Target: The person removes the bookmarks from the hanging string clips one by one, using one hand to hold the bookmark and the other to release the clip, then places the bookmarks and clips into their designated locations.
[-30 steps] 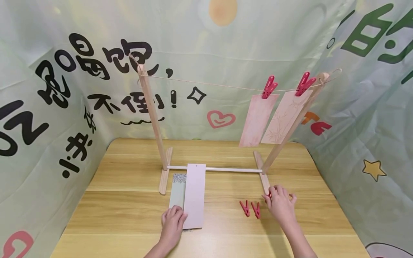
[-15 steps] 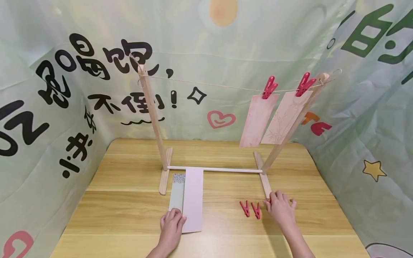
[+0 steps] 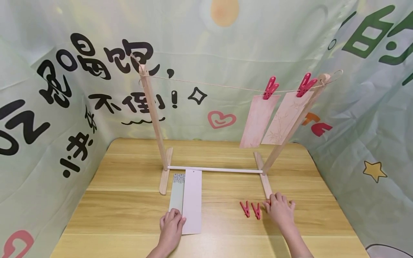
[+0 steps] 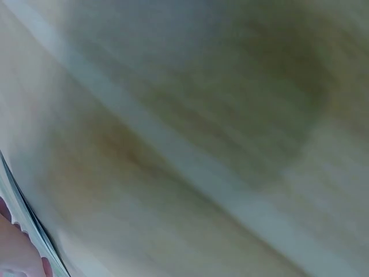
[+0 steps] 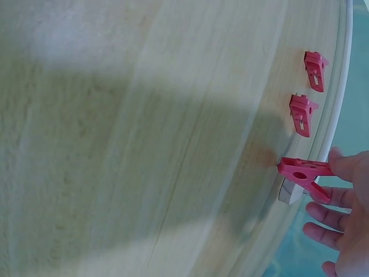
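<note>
My left hand (image 3: 172, 226) grips the lower left part of some overlapping long paper cards. The top one is a pale lilac card (image 3: 192, 204); under it a grey-green card (image 3: 177, 193) with a dark patterned band shows on the left. In the left wrist view only a few fingers and card edges appear at the lower left corner. Between thumb and index finger, my right hand (image 3: 281, 211) pinches a red clothespin (image 5: 305, 168) beside the right foot of a wooden stand (image 3: 265, 184). Two more clothespins (image 3: 256, 210) lie left of that hand.
A string (image 3: 206, 83) runs between the stand's two posts. From its right end hang two pink cards (image 3: 259, 120), each held by a red clothespin. A white rod (image 3: 229, 170) joins the feet. Printed cloth (image 3: 190, 46) surrounds the wooden table (image 3: 122, 208).
The lilac card has slid toward me and slightly left, lining up more with the grey-green one. My right hand has lowered a little with its clothespin.
</note>
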A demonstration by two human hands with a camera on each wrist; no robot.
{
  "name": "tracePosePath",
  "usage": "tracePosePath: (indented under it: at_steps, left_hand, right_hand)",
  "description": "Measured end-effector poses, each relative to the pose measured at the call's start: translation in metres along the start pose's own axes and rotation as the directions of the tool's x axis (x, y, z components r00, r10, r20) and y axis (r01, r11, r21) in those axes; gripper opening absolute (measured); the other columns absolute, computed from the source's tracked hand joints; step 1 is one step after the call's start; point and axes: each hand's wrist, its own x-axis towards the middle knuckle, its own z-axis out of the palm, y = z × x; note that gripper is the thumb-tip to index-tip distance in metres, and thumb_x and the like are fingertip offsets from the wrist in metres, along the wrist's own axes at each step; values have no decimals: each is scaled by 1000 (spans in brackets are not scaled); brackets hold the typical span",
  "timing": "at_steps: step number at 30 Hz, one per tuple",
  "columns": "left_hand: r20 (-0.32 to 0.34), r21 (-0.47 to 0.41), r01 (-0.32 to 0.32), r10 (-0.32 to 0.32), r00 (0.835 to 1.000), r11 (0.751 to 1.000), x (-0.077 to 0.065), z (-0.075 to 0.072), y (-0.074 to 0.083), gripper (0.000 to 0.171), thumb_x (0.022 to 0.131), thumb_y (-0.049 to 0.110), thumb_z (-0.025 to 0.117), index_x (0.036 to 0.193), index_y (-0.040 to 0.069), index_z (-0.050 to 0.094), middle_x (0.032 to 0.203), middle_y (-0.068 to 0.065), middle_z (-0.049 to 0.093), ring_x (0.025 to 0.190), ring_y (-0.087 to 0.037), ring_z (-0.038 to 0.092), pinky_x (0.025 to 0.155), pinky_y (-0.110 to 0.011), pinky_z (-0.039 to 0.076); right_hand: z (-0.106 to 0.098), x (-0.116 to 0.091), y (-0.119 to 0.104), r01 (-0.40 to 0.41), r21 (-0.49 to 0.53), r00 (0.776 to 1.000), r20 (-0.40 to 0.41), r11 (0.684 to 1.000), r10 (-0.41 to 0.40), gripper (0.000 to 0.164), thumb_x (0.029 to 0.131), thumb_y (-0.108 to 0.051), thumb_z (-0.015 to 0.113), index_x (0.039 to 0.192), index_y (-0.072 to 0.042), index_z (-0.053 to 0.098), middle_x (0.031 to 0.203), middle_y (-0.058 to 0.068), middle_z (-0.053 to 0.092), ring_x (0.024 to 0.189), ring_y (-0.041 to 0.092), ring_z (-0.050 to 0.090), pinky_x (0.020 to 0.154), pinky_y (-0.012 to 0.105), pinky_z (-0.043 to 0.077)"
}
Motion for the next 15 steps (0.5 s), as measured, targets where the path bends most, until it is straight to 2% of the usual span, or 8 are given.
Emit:
tracePosePath:
  at_steps: [10,15]
  left_hand:
    - [61,74,36,-41,997,997,0,1,-2,19,84,16,62,67,14,54,93,-2,48,87,-20,43,84,-47,24]
    - [66,99,44,-50,997,994,2,3,-2,20,84,16,62,66,13,54,92,-2,46,87,-20,41,84,-48,24]
  right_hand:
    - [7,4,-1,-24,-7,999,32,1000,24,36,87,-33,60,91,3,54,99,19,51,101,39,45,87,63,22]
    - [13,5,-2,-37,-1,999,29,999,37,39,86,-33,60,91,5,55,96,19,51,99,38,45,88,62,22]
